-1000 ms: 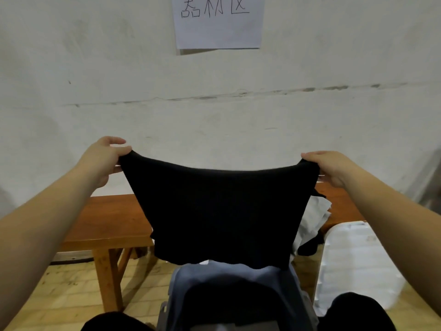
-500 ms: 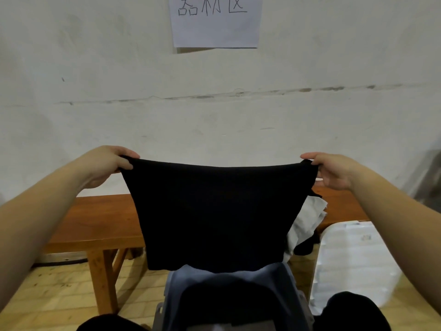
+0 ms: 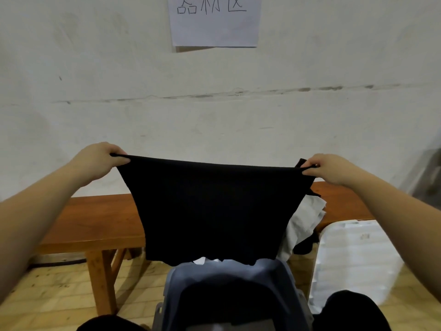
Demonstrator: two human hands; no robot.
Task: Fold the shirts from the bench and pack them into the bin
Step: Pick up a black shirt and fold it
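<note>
A black shirt hangs stretched flat in the air in front of me. My left hand pinches its top left corner and my right hand pinches its top right corner. The shirt's lower hem dangles just above the blue-grey bin, which stands on the floor between my knees with dark cloth inside. Behind the shirt runs the brown wooden bench. A white garment and a dark one lie on the bench to the right, partly hidden by the held shirt.
A white plastic lid leans on the floor at the right, beside the bin. A white wall with a paper sign stands close behind the bench. The floor is pale tile. My dark-trousered knees flank the bin.
The shirt's top edge has gone from sagging to taut and straight as both hands pulled apart and lowered a little. The hem now hangs at the bin's far rim.
</note>
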